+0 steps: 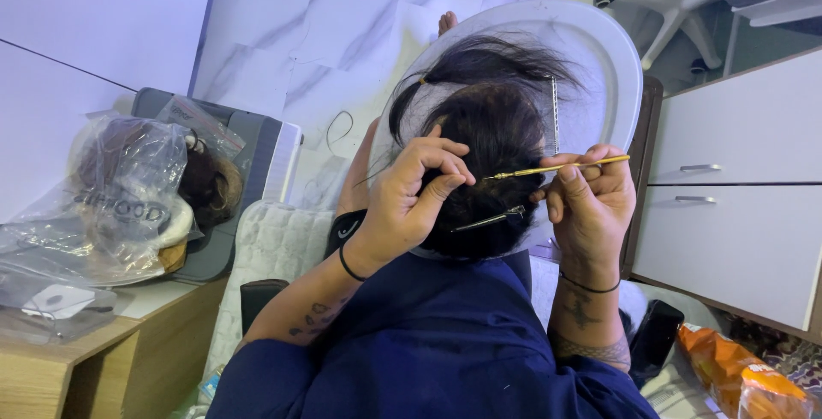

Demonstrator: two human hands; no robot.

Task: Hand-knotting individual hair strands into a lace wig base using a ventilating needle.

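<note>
The left hand (409, 201) pinches a strand of the dark wig (488, 141) at centre, tensioning it so the right hand (591, 205), fingers closed on the gold needle tool (556, 166), can reach it.

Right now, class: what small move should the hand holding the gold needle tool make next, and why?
Probably ease the gold ventilating needle leftward into the dark wig hair. The right hand holds its tip at the hair's edge, while the left hand pinches strands beside it.
</note>
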